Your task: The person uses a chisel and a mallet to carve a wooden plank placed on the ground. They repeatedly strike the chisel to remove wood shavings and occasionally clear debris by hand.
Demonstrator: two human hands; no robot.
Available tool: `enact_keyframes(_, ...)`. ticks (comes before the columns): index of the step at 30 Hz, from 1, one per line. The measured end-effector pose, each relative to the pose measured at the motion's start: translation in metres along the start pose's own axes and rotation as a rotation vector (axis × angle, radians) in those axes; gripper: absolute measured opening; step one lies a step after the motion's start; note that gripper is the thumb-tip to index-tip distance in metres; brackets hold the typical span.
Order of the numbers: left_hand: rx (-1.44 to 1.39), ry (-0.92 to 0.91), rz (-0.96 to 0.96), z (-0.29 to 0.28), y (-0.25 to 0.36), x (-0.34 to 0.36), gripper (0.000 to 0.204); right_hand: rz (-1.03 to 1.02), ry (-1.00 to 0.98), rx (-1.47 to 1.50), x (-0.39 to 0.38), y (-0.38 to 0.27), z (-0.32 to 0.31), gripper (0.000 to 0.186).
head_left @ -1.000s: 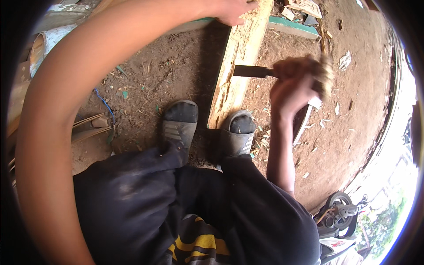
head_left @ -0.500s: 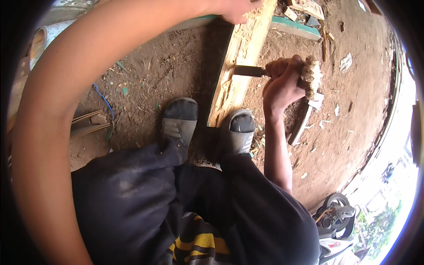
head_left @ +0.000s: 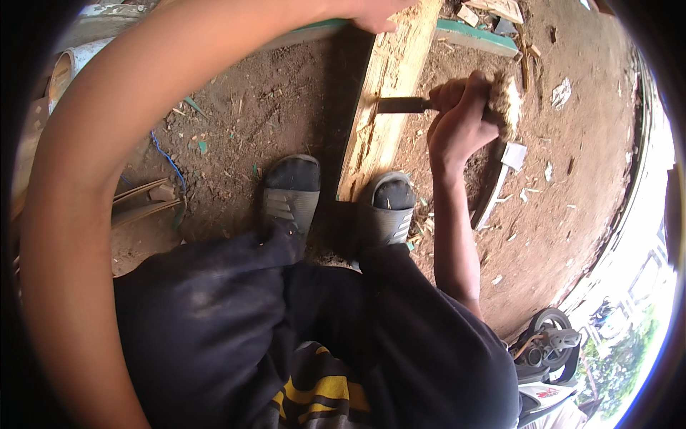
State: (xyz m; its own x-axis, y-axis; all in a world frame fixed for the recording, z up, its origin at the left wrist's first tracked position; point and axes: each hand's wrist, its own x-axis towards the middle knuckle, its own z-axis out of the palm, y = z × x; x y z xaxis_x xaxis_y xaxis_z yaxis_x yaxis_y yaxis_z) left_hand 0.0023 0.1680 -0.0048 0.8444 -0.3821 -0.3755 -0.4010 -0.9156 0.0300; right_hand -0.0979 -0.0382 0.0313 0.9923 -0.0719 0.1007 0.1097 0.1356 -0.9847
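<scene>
A pale, rough-hewn wooden beam (head_left: 382, 132) slants away from my feet, its face gouged and splintered. My right hand (head_left: 464, 118) is closed round the handle of a chisel (head_left: 401, 105), whose dark flat blade lies across the beam with its tip near the left edge. The handle's butt, pale and frayed, sticks out past my fist. At the top of the view my left hand (head_left: 375, 13) grips the beam's far part; some of its fingers are cut off by the picture's edge.
My sandalled feet stand at the beam's near end. A green-edged board (head_left: 477, 37) runs crosswise under the beam. Offcuts (head_left: 493, 8) lie beyond, and a hatchet-like tool (head_left: 493, 189) lies right of my forearm. A blue cord (head_left: 168, 159) and a wheeled machine (head_left: 549, 339) flank me.
My right hand and the chisel have shifted slightly farther up the beam. My left hand stays on the beam, and the whole view has moved a little.
</scene>
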Motion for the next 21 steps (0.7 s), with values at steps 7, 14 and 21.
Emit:
enact_keyframes(7, -0.027, 0.023, 0.023, 0.002, 0.0, -0.004, 0.083, -0.143, -0.015, 0.046, 0.013, -0.045, -0.006, 0.039)
enact_keyframes(14, 0.019, -0.048, 0.019, -0.002, 0.003, -0.005, 0.084, 0.143, -0.002, -0.053, -0.004, -0.001, 0.0, 0.036)
enact_keyframes(21, 0.042, -0.028, -0.015, 0.004, 0.004, -0.008, 0.082, 0.243, -0.058, 0.054, 0.004, 0.004, -0.027, 0.028)
